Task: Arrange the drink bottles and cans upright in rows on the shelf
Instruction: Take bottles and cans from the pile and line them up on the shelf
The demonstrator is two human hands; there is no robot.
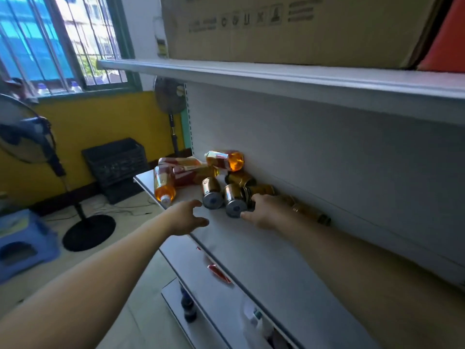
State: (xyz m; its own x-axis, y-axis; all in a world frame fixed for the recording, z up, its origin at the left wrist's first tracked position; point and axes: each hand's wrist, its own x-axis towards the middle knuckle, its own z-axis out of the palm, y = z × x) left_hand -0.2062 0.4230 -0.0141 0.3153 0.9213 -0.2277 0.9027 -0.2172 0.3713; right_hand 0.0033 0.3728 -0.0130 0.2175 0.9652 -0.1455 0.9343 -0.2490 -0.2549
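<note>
Head view: the cans (212, 193) and bottles (164, 183) lie tumbled on their sides at the far end of the shelf (251, 248), none upright yet.

The left hand (187, 217) hovers over the front edge with fingers spread wide, holding nothing. The right hand (261, 211) is against the nearest can (235, 204), thumb by its silver base and fingers over its flank. Whether it has closed on the can I cannot tell.

The cans are probably stiff, smooth metal and fairly heavy if full. On their sides they would roll at a nudge, so a grip round the middle of the body looks safest, followed by a tip up onto the base. The bottles look like clear plastic full of orange drink — heavier, slightly yielding, glossy. Holding one at the labelled waist rather than the neck should stop it swinging. One bottle (225, 159) rests on others against the back wall and may slide once its neighbours are moved.

No brand can be read: the labels show only red and gold blur. The box (289, 21) on the upper shelf carries handling symbols and print lines, all illegible — likewise the red tag (219, 273) on the shelf edge.
</note>
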